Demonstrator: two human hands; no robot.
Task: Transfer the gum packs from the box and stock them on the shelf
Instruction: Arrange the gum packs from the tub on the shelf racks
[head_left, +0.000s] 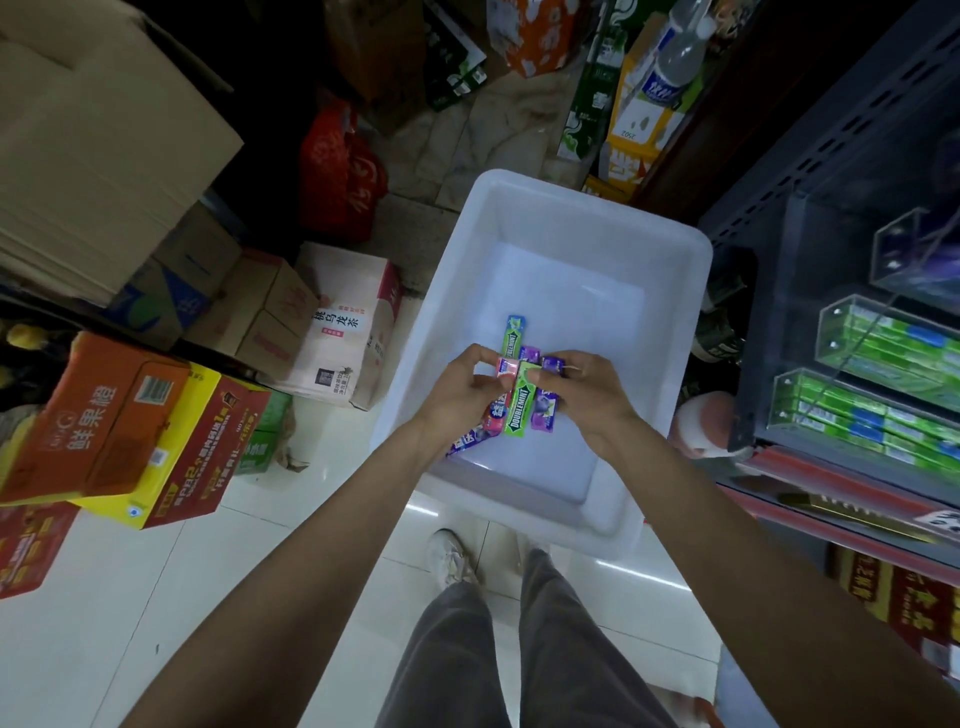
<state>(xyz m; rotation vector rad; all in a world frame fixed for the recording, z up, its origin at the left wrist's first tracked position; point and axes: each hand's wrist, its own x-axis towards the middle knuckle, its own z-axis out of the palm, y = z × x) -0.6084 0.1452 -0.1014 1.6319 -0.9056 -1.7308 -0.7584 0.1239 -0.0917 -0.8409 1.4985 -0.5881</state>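
Note:
A white plastic box (670, 270) stands on the floor in front of me. Both hands are over it, holding a bunch of gum packs between them. My left hand (462, 389) grips a pink pack (503, 370) and a blue pack (465, 441) under it. My right hand (592, 395) grips purple packs (544, 410). A green Doublemint pack (521, 405) lies between the two hands. Another green pack (511, 335) sticks out behind them. The shelf (852, 395) at right has clear trays with green gum packs (893, 353).
Cardboard cartons (332, 332) and an orange and yellow drinks box (130, 431) crowd the floor at left. A red bag (337, 171) sits behind. My legs and a shoe (449, 558) are below the white box on pale tiles.

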